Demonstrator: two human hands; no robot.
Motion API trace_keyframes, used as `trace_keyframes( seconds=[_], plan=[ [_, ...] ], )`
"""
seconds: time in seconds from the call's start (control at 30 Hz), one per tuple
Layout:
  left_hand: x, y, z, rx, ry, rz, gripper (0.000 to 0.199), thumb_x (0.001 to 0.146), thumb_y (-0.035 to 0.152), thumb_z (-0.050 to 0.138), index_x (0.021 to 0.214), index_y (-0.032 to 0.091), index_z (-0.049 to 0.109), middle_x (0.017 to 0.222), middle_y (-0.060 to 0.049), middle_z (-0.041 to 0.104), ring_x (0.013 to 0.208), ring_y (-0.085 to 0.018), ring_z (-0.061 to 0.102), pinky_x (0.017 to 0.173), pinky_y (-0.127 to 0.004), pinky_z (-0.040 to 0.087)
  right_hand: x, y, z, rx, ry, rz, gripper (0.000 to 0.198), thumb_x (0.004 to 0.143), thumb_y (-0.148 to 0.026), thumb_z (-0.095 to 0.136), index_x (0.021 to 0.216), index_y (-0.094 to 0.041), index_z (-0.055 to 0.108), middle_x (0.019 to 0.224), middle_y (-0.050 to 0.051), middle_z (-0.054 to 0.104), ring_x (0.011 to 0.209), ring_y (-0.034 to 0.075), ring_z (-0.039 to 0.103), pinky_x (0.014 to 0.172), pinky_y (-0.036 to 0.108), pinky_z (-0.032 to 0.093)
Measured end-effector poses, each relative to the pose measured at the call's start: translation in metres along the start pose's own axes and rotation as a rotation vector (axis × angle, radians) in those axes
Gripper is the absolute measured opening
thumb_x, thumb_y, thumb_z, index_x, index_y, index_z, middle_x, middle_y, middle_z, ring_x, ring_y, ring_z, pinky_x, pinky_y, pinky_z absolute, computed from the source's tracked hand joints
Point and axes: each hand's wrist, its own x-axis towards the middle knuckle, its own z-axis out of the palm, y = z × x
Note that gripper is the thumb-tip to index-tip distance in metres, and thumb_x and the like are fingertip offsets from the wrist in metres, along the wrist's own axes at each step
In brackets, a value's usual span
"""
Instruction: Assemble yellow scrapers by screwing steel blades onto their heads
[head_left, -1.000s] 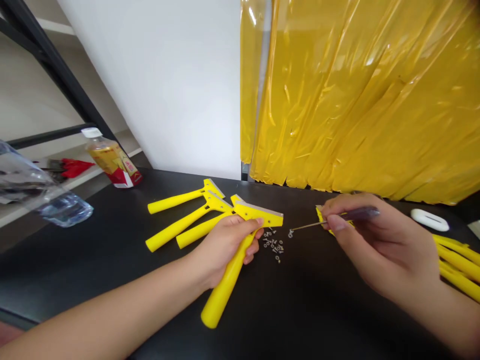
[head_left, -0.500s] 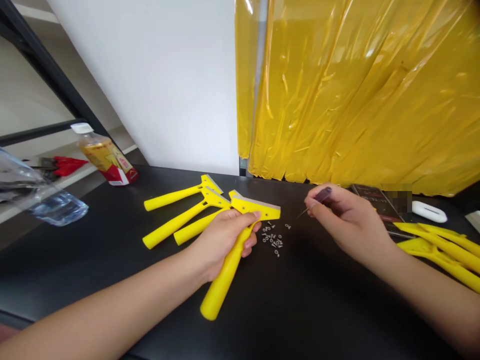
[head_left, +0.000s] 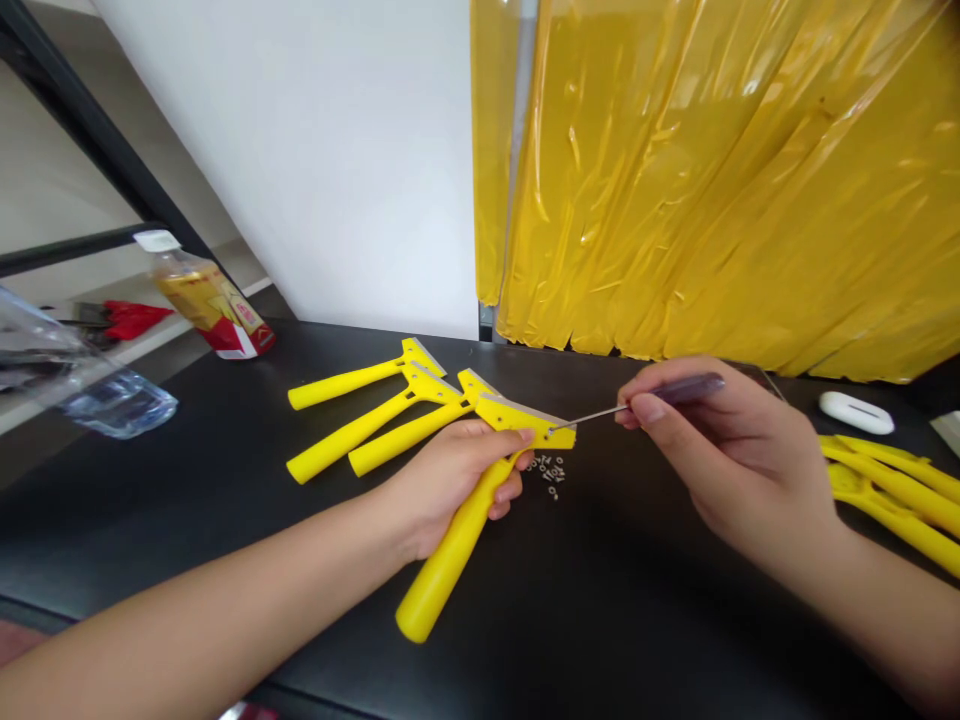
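My left hand (head_left: pixel 465 475) is closed round the neck of a yellow scraper (head_left: pixel 456 552), its wide head tilted up with a metal blade along the far edge. My right hand (head_left: pixel 720 450) grips a screwdriver (head_left: pixel 694 388) with a dark purple handle and thin shaft. The screwdriver's tip touches a small screw (head_left: pixel 550 431) at the right side of the scraper head. Beneath the head lies a scatter of small screws (head_left: pixel 553 472), partly hidden by it. Three more yellow scrapers (head_left: pixel 351 430) with blades lie just left of the held one.
At the right edge rest several yellow scraper pieces (head_left: pixel 900 490) and a white case (head_left: pixel 856 412). A drink bottle (head_left: pixel 210 300) and a clear plastic bottle (head_left: pixel 120 395) are at the left. Yellow plastic sheeting (head_left: pixel 712 180) hangs behind the black table (head_left: pixel 600 620).
My right hand has turned the screwdriver to point left and brought its tip onto the scraper head. The held scraper has shifted slightly right, covering more of the loose screws.
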Motion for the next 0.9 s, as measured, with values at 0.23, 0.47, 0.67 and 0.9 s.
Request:
trace_keyframes(
  seconds=[0.23,0.47,0.67,0.9],
  plan=[
    [0.0014,-0.0007,-0.0017,-0.014,-0.009,0.008,0.026,0.096,0.032,0.076,0.081,0.015,0.062,0.073,0.002,0.056,0.051,-0.006,0.045,0.048,-0.021,0.033,0.0001,0.0026,0.0015,-0.004,-0.03,-0.013,0.005,0.106,-0.031,0.07,0.11,-0.031,0.073,0.102,0.001,0.074,0.091,0.02,0.071,0.083,0.035,0.055],
    [0.0001,0.0018,-0.0001,-0.039,0.009,-0.02,0.025,0.095,0.033,0.078,0.083,0.017,0.062,0.065,0.003,0.055,0.048,-0.007,0.043,0.046,-0.021,0.032,-0.001,0.0015,0.004,-0.024,-0.049,-0.056,0.006,0.106,-0.028,0.07,0.111,-0.03,0.072,0.1,0.001,0.075,0.089,0.019,0.07,0.079,0.031,0.057],
    [0.0009,0.0014,-0.0005,-0.025,0.017,-0.011,0.026,0.095,0.034,0.077,0.082,0.017,0.062,0.063,0.003,0.055,0.047,-0.007,0.043,0.046,-0.021,0.033,-0.0018,0.0009,0.0009,-0.117,-0.061,-0.134,0.01,0.104,-0.025,0.07,0.112,-0.03,0.071,0.098,0.001,0.076,0.086,0.02,0.071,0.075,0.032,0.058],
    [-0.0014,-0.0006,0.0024,0.02,0.02,-0.003,0.027,0.093,0.036,0.079,0.081,0.017,0.063,0.063,0.003,0.056,0.048,-0.007,0.045,0.047,-0.021,0.034,-0.0031,-0.0018,-0.0014,-0.252,-0.074,-0.298,0.035,0.1,-0.016,0.071,0.131,-0.029,0.061,0.106,0.003,0.076,0.089,0.02,0.075,0.083,0.036,0.059]
  ],
)
